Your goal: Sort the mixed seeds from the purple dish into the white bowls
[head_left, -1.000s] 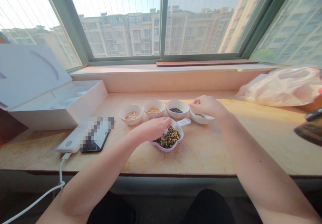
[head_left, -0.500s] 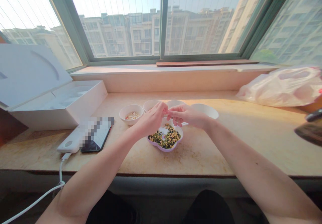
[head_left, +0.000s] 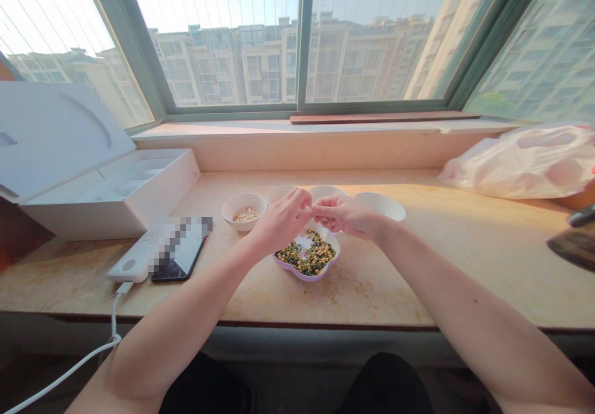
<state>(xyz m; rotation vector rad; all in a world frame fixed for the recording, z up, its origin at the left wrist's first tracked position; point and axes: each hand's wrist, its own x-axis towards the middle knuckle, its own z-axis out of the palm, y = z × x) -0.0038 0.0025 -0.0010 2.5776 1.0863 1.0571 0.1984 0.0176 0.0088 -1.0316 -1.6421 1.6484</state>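
A purple flower-shaped dish [head_left: 307,273] of mixed green, yellow and dark beans sits on the stone counter in front of me. Just above it my left hand [head_left: 281,220] and my right hand [head_left: 346,215] meet, fingertips touching in a pinch. Whatever they pinch is too small to make out. Behind the hands stands a row of small white bowls: one [head_left: 243,209] with pale flakes at the left, two [head_left: 279,192] mostly hidden by my hands, and one [head_left: 383,205] at the right.
An open white box [head_left: 106,191] stands at the left, with a power bank [head_left: 132,264], its white cable and a phone [head_left: 179,259] in front of it. A white plastic bag [head_left: 525,160] lies at the far right. A raised window ledge runs behind the bowls.
A second ago my left hand was in the bean dish and my right over the rightmost bowl. Both have come together above the dish and have barely moved in the last half second.
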